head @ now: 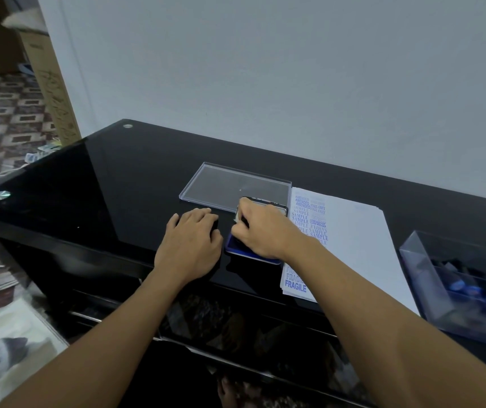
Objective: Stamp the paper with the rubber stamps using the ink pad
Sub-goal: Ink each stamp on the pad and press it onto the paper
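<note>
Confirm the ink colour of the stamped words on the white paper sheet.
Blue, as in the FRAGILE print on the white paper sheet; the head view shows it.

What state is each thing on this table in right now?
Ink pad: open, lid off.
Lid: lying on the table behind the pad.
Stamp: held by right hand over the pad.
Left hand: flat beside the pad.
Paper: already stamped in blue.
Box: stamps inside, lid unclear.

Dim, bluish, even light fell on my desk [118, 178], whose glossy black top mirrored the wall [294, 69]; edges bowed and blurred.
</note>
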Motion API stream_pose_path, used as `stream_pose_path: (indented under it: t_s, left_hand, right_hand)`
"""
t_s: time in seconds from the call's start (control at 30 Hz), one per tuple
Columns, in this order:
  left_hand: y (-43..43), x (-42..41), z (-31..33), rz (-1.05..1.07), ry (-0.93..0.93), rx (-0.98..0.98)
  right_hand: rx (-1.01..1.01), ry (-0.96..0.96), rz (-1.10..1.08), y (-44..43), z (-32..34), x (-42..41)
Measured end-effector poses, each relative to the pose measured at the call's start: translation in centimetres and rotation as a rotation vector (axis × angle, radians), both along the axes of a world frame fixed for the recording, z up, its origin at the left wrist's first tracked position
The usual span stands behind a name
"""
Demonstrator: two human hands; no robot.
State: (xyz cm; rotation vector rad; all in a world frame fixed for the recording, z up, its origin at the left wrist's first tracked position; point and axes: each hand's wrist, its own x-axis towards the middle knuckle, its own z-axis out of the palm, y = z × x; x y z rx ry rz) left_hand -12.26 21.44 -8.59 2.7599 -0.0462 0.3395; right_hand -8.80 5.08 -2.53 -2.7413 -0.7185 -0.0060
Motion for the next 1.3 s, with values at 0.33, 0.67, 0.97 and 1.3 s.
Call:
stream_pose_path:
  t_s: [0.33, 0.67, 0.97, 1.3]
  left_hand:
    - [0.0, -0.1, 0.1, 0.001, 0.004, 0.005]
    - [0.0, -0.1, -0.1, -0.001, 0.002, 0.004]
    - [-0.1, -0.1, 0.0, -0.003, 0.006, 0.017]
    - [-0.1, 0.0, -0.1, -0.001, -0.001, 0.014]
  right_hand:
    - [-0.02, 0.011, -0.019, 0.4, 0.2, 0.2]
    - [0.087, 0.004, -0.029, -0.5, -0.7, -0.5]
    - [-0.01, 0.005, -0.025, 0.6, 0.4, 0.2]
    - [0.099, 0.009, -0.044, -0.4, -0.9, -0.4]
